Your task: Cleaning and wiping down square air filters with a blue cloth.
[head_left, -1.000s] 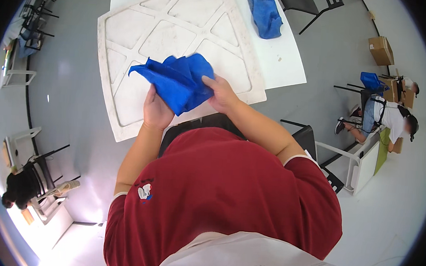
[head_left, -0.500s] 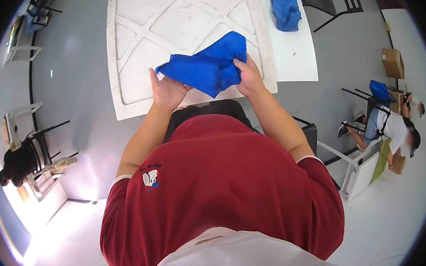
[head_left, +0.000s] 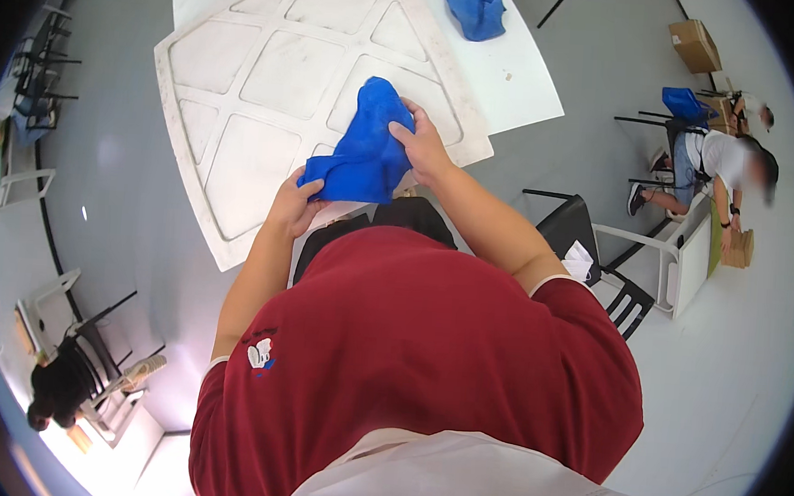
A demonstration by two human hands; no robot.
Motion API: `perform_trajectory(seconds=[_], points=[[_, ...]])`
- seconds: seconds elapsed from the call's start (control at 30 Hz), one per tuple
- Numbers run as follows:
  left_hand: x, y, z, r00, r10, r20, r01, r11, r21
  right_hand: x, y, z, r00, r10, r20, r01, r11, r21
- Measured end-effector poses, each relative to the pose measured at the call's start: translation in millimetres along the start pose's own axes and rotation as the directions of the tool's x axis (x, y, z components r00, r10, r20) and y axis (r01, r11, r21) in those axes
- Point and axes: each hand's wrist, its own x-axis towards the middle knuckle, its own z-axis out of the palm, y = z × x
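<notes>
I've got the blue cloth [head_left: 364, 150] bunched up over the white panel [head_left: 242, 102] on the table [head_left: 508, 73]; my left hand [head_left: 292, 203] is pinching its lower corner at about 7 o'clock, my right hand [head_left: 419, 145] is closed on its edge at 3 o'clock; another blue cloth [head_left: 474, 5] sits on the table at 12 o'clock; a cardboard box [head_left: 698, 45] is way off at 2 o'clock, can't tell what's in it.

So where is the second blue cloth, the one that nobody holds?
In the head view the loose blue cloth lies at the top edge, on the white table, beyond the white panel.
</notes>
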Motion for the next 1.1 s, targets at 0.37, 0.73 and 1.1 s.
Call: perform_trajectory(seconds=[0.37, 0.73, 1.1], points=[[14, 40, -10, 0.652, 0.723, -0.227, -0.406, 0.586, 0.701, 25, -28, -66, 0.899, -0.394, -0.193, 0.161, 0.706, -0.690], [67, -6, 82, 0.793, 0.604, -0.073, 0.148, -0.075, 0.986, 219, -100, -203, 0.744, -0.568, -0.353, -0.023, 0.505, -0.863], [74, -12, 85, 0.793, 0.593, -0.136, 0.251, -0.116, 0.961, 282, -166, -211, 0.851, -0.481, -0.211, 0.289, 0.765, -0.576]])
